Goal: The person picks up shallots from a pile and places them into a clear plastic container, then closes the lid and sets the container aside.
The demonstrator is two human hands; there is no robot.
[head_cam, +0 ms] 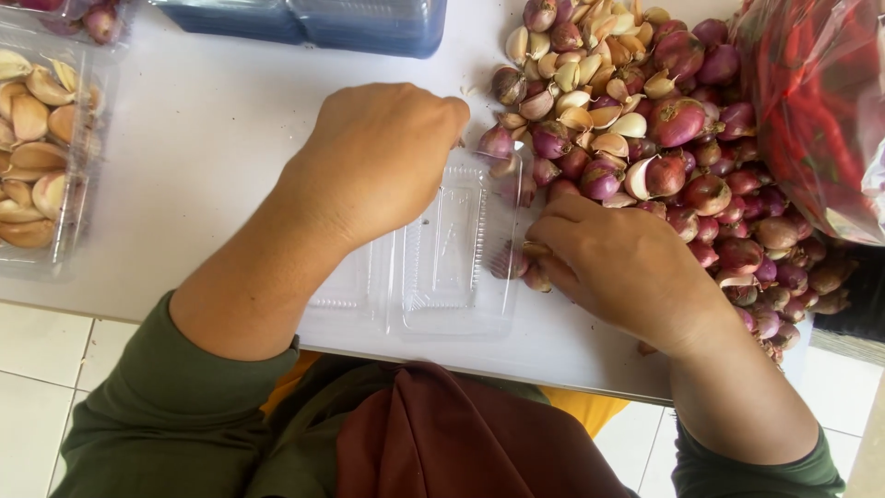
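My left hand [378, 157] rests fingers-down over the upper left of an open clear plastic clamshell box [442, 267] on the white table; what its fingers hold is hidden. My right hand [618, 263] sits at the box's right edge, fingers closed on small purple shallots [512, 263] beside the tray. A large heap of shallots [719, 212] mixed with garlic cloves [590, 101] lies just beyond both hands, touching the box's far right corner.
A clear box filled with garlic cloves [32, 138] stands at the left. Stacked blue-tinted clear boxes [304, 20] lie at the far edge. A plastic bag of red chillies [820, 101] is at the right. The table's near edge [479, 355] runs just before my body.
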